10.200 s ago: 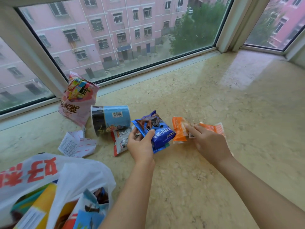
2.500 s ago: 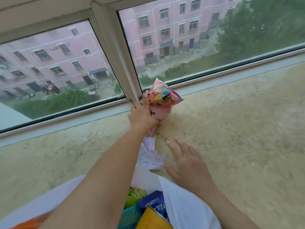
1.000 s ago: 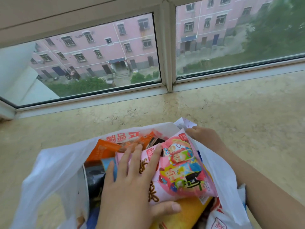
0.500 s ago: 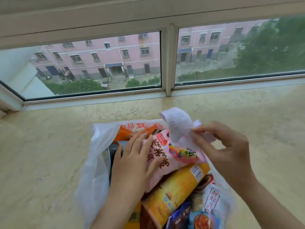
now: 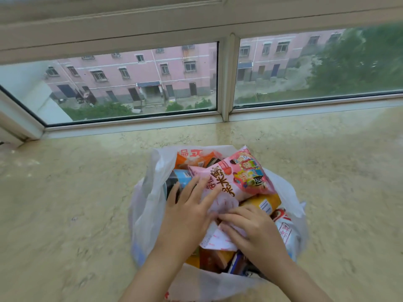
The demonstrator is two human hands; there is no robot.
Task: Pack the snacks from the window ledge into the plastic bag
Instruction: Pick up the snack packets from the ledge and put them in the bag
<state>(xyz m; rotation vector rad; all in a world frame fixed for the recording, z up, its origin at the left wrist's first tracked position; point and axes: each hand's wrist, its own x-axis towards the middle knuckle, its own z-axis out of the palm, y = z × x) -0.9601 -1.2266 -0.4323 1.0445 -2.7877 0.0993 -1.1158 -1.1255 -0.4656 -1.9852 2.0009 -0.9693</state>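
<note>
Together, two bare hands work inside an open white plastic bag (image 5: 148, 205) that sits on a pale marble window ledge (image 5: 65, 203). The left hand (image 5: 189, 212) lies with its fingers straight and spread, pressing flat on the lower end of a pink snack packet (image 5: 235, 179) and on a crumpled white paper slip (image 5: 220, 236) printed with small red marks. The right hand (image 5: 255, 229) lies palm down just beside it, its fingers loosely bent over the same slip; whether they pinch the paper or only rest on it cannot be told.

The pink packet lies on top of the bag's contents, tilted, its far end with cartoon pictures reaching up toward the window. Beneath and around it, all inside the bag, are an orange packet (image 5: 194, 159) at the far side, a blue and black cup-shaped tub (image 5: 178, 179) at the left, a yellow package (image 5: 263, 203) at the right, and a white packet with red writing (image 5: 285, 232) at the right edge. More wrappers show near the wrists, too dark to identify.

Beyond the ledge a window frame (image 5: 225, 79) divides two panes, through which pink apartment blocks and green trees appear.
</note>
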